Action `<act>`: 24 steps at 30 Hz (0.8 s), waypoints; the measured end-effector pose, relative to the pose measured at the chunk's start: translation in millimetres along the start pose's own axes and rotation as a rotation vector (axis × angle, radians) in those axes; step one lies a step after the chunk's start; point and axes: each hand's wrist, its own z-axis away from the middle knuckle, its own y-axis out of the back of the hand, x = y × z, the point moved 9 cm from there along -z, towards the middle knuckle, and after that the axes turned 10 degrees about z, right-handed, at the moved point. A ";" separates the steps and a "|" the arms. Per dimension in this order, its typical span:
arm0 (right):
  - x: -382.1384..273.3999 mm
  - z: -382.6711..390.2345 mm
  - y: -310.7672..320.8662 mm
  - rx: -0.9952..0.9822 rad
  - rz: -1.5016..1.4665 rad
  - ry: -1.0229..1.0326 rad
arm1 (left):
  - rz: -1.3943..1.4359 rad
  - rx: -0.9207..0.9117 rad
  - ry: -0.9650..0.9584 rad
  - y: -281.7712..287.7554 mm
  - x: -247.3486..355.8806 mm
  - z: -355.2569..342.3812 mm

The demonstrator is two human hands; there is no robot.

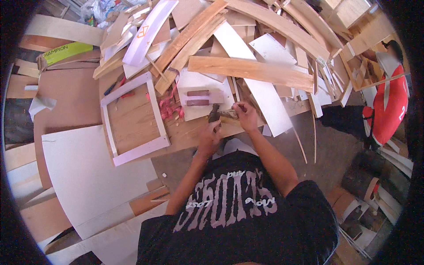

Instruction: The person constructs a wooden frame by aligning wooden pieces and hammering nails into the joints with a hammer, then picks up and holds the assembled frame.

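Observation:
My right hand (246,116) is closed in a pinch over the near edge of the workbench, at the end of a small greyish-brown piece (228,114); what the fingertips hold is too small to make out. Lower and to the left, my left hand (209,135) has its fingers curled together just below a dark upright object (214,112) of unclear kind. Whether it grips that object cannot be told. Just beyond both hands sits a white panel (187,86) with two slot-like cut-outs. A white rectangular frame (157,145) lies flat to the left, with tangled pink strips (167,109) beside it.
Wooden planks (251,73) and a long white board (265,104) lie piled across the bench. Large white sheets (88,172) and brown boards (66,101) stand at the left. A person in red and black (391,106) is at the right, beside a wooden frame (353,84).

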 end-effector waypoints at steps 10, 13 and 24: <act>-75.9 77.9 -120.0 -0.362 0.056 0.176 | 0.126 0.248 0.182 126.9 26.3 42.8; -90.5 103.1 -163.6 -0.427 0.190 0.281 | 0.009 0.320 0.104 156.6 -6.7 67.6; -118.3 169.2 -227.2 -0.293 0.391 0.386 | 0.108 0.251 0.069 227.6 -37.6 111.2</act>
